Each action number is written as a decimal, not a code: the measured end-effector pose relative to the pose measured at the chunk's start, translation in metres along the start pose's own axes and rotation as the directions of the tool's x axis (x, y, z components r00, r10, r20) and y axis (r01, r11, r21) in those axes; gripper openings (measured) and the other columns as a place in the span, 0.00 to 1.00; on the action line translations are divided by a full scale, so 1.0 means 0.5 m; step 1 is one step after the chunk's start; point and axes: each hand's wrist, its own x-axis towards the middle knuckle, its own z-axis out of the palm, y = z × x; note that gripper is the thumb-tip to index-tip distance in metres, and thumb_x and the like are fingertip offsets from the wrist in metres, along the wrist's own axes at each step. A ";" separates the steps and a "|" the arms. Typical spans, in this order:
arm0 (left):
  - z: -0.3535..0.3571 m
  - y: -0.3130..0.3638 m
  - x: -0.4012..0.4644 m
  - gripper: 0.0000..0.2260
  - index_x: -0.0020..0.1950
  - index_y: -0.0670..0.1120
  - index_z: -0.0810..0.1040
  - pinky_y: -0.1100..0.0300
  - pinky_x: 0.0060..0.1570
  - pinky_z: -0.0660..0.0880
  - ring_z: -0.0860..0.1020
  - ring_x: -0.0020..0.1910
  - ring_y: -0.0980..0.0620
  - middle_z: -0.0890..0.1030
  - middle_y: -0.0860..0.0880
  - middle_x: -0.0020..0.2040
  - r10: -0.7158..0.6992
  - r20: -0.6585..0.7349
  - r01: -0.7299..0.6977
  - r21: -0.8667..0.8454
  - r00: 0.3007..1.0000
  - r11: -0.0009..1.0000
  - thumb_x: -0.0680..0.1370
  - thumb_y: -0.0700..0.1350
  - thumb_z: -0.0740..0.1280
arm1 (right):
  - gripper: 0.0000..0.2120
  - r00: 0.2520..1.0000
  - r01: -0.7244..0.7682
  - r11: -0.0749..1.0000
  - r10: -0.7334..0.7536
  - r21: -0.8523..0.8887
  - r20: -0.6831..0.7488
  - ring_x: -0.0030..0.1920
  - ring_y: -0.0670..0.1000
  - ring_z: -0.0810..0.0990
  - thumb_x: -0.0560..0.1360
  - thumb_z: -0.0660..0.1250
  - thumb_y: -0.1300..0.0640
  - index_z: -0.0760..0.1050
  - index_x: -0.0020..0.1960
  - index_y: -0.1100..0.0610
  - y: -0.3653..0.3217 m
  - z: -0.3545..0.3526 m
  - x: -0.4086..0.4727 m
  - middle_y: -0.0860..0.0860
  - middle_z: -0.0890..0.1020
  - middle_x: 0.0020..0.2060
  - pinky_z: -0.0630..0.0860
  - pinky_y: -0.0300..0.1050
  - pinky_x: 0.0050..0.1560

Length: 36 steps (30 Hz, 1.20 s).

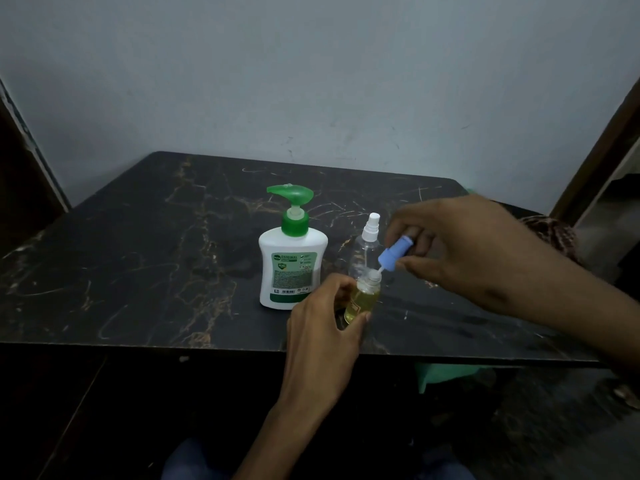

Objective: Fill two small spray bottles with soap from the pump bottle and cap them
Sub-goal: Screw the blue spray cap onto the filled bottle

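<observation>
My left hand (pixel 323 327) grips a small spray bottle (pixel 362 298) holding yellow liquid, just above the table's front edge. My right hand (pixel 464 251) pinches a blue spray cap (pixel 394 253), tilted, with its thin tube dipping into the bottle's open neck. Behind them stands a clear spray bottle (pixel 367 244) with a white nozzle, which looks empty. A white soap pump bottle (pixel 292 261) with a green pump head stands upright to the left.
The dark marbled table (pixel 138 265) stands against a pale wall (pixel 311 81). A green thing (pixel 446 375) shows below the table's front edge at the right. A patterned object (pixel 550 237) sits beyond the right edge.
</observation>
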 end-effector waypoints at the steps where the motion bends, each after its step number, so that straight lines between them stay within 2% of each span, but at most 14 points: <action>1: 0.001 -0.002 0.000 0.14 0.54 0.55 0.81 0.59 0.53 0.82 0.83 0.50 0.63 0.85 0.61 0.48 0.007 -0.003 -0.007 0.006 1.000 1.000 0.75 0.42 0.80 | 0.06 0.999 0.023 0.999 -0.022 -0.034 0.032 0.41 0.42 0.79 0.72 0.71 0.54 0.80 0.47 0.45 -0.002 0.011 0.008 0.41 0.82 0.40 0.75 0.39 0.42; 4: 0.001 -0.003 0.000 0.13 0.54 0.56 0.81 0.57 0.53 0.82 0.83 0.50 0.63 0.85 0.61 0.48 0.015 -0.005 -0.015 0.010 1.000 1.000 0.75 0.42 0.79 | 0.08 0.992 0.084 0.993 -0.074 -0.089 0.102 0.40 0.40 0.77 0.73 0.71 0.57 0.79 0.48 0.44 -0.005 0.034 0.026 0.40 0.80 0.41 0.66 0.28 0.37; 11: 0.001 -0.006 0.001 0.11 0.55 0.57 0.82 0.56 0.52 0.82 0.83 0.51 0.61 0.85 0.61 0.49 0.020 -0.002 -0.020 -0.015 1.000 1.000 0.77 0.44 0.78 | 0.08 0.973 0.154 0.982 -0.131 -0.111 0.187 0.40 0.39 0.76 0.75 0.69 0.57 0.79 0.49 0.44 -0.011 0.043 0.045 0.41 0.81 0.42 0.65 0.29 0.34; 13: 0.001 -0.004 0.000 0.10 0.54 0.57 0.82 0.57 0.52 0.82 0.83 0.51 0.61 0.85 0.61 0.49 0.019 0.000 -0.019 -0.035 1.000 0.999 0.78 0.45 0.77 | 0.03 0.974 0.140 0.983 -0.114 -0.122 0.195 0.37 0.40 0.74 0.76 0.69 0.51 0.76 0.44 0.44 -0.012 0.047 0.046 0.42 0.79 0.39 0.63 0.32 0.33; 16: 0.000 -0.003 -0.001 0.10 0.56 0.58 0.82 0.58 0.53 0.82 0.84 0.52 0.62 0.86 0.62 0.50 0.022 -0.009 -0.022 -0.052 1.000 0.998 0.79 0.45 0.77 | 0.18 0.994 0.075 0.961 -0.049 -0.266 0.101 0.31 0.43 0.67 0.77 0.63 0.35 0.66 0.36 0.46 -0.013 0.068 0.046 0.44 0.71 0.33 0.62 0.41 0.30; 19: -0.002 -0.004 -0.002 0.12 0.58 0.59 0.82 0.60 0.54 0.82 0.84 0.53 0.63 0.86 0.62 0.52 0.013 -0.004 -0.013 -0.051 1.000 0.999 0.78 0.45 0.77 | 0.24 0.999 0.045 0.947 -0.039 -0.317 0.025 0.29 0.43 0.64 0.76 0.56 0.29 0.62 0.34 0.47 -0.027 0.068 0.044 0.44 0.66 0.30 0.56 0.40 0.27; 21: -0.001 -0.008 -0.001 0.16 0.61 0.59 0.82 0.61 0.55 0.82 0.83 0.54 0.64 0.85 0.62 0.53 0.005 -0.002 -0.005 -0.035 1.000 0.999 0.77 0.44 0.78 | 0.20 0.995 0.083 0.964 -0.067 -0.253 0.069 0.31 0.42 0.70 0.75 0.59 0.31 0.69 0.40 0.46 -0.026 0.057 0.045 0.44 0.73 0.33 0.59 0.38 0.29; 24: -0.001 -0.009 0.000 0.13 0.58 0.58 0.81 0.59 0.54 0.82 0.83 0.52 0.63 0.85 0.62 0.51 -0.001 -0.004 0.001 -0.016 1.000 1.000 0.77 0.45 0.78 | 0.08 0.965 0.179 0.978 -0.153 -0.107 0.212 0.41 0.37 0.75 0.75 0.70 0.46 0.75 0.52 0.43 -0.020 0.042 0.046 0.38 0.80 0.42 0.65 0.31 0.36; 26: 0.000 -0.008 -0.001 0.12 0.57 0.58 0.81 0.57 0.54 0.82 0.83 0.52 0.63 0.85 0.61 0.51 0.009 -0.014 -0.009 -0.013 1.000 1.000 0.77 0.45 0.77 | 0.08 0.960 0.191 0.977 -0.167 -0.090 0.225 0.41 0.37 0.75 0.75 0.70 0.55 0.76 0.51 0.44 -0.014 0.049 0.049 0.39 0.80 0.42 0.66 0.31 0.37; 27: 0.002 -0.008 -0.001 0.13 0.57 0.58 0.81 0.57 0.54 0.82 0.83 0.52 0.64 0.85 0.62 0.51 0.007 -0.023 -0.007 -0.015 1.000 1.000 0.77 0.44 0.78 | 0.07 0.966 0.178 0.980 -0.157 -0.090 0.205 0.41 0.39 0.75 0.75 0.69 0.56 0.77 0.49 0.44 -0.011 0.054 0.052 0.40 0.79 0.41 0.68 0.32 0.37; 29: 0.005 -0.012 -0.001 0.14 0.57 0.59 0.80 0.54 0.53 0.83 0.83 0.53 0.64 0.84 0.61 0.53 0.006 -0.043 -0.007 -0.029 0.999 1.000 0.77 0.44 0.78 | 0.04 0.977 0.163 0.978 -0.143 -0.127 0.156 0.37 0.43 0.76 0.75 0.69 0.49 0.75 0.43 0.46 -0.005 0.065 0.057 0.42 0.78 0.37 0.72 0.40 0.35; 32: 0.006 -0.017 0.001 0.14 0.58 0.61 0.79 0.49 0.57 0.83 0.84 0.62 0.57 0.83 0.58 0.64 0.032 -0.069 -0.034 -0.027 0.997 0.999 0.78 0.46 0.77 | 0.19 0.988 0.137 0.962 -0.115 -0.234 0.103 0.31 0.44 0.71 0.77 0.65 0.38 0.66 0.35 0.48 -0.002 0.075 0.063 0.44 0.71 0.31 0.63 0.42 0.28; 34: 0.001 -0.016 0.004 0.20 0.58 0.69 0.77 0.48 0.60 0.82 0.84 0.63 0.56 0.81 0.54 0.71 0.032 -0.056 -0.032 0.001 0.998 0.999 0.77 0.46 0.77 | 0.20 0.987 0.153 0.960 -0.137 -0.233 0.084 0.30 0.44 0.71 0.76 0.63 0.35 0.67 0.36 0.48 -0.004 0.076 0.065 0.45 0.72 0.31 0.61 0.41 0.28; 36: -0.005 -0.020 0.009 0.21 0.57 0.74 0.74 0.48 0.60 0.82 0.84 0.60 0.58 0.82 0.51 0.71 0.016 -0.044 -0.015 0.026 0.999 1.000 0.78 0.49 0.76 | 0.12 0.977 0.192 0.975 -0.180 -0.109 0.111 0.34 0.41 0.76 0.76 0.67 0.37 0.74 0.45 0.45 -0.002 0.075 0.065 0.43 0.79 0.36 0.68 0.37 0.31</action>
